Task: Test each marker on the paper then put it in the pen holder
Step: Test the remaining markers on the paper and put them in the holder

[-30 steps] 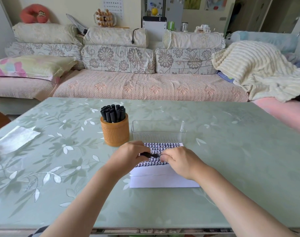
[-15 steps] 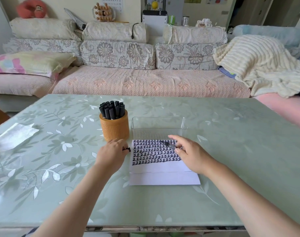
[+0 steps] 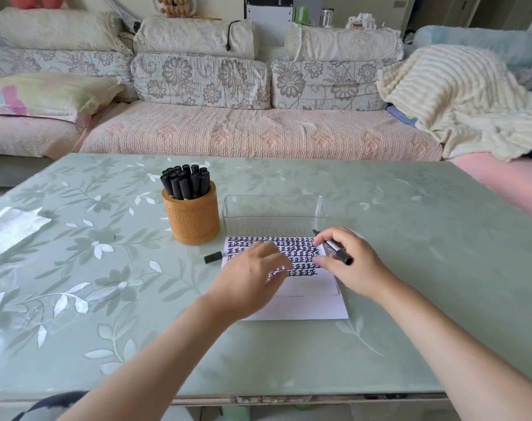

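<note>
I am at the testing step; my right hand (image 3: 354, 265) has its grip closed on an uncapped black marker (image 3: 334, 248), tip pointing away from me, just past the far right corner of the paper (image 3: 304, 302); the tip is not on the sheet yet, I think. My left hand (image 3: 252, 278) hovers over the paper with fingers spread, holding nothing (it looks blurry). The cap (image 3: 213, 257) lies on the bench (image 3: 441, 268) just left of the paper; next I must bring the tip down onto a bare white part, then recap; the pen holder (image 3: 192, 218) is already crowded.
</note>
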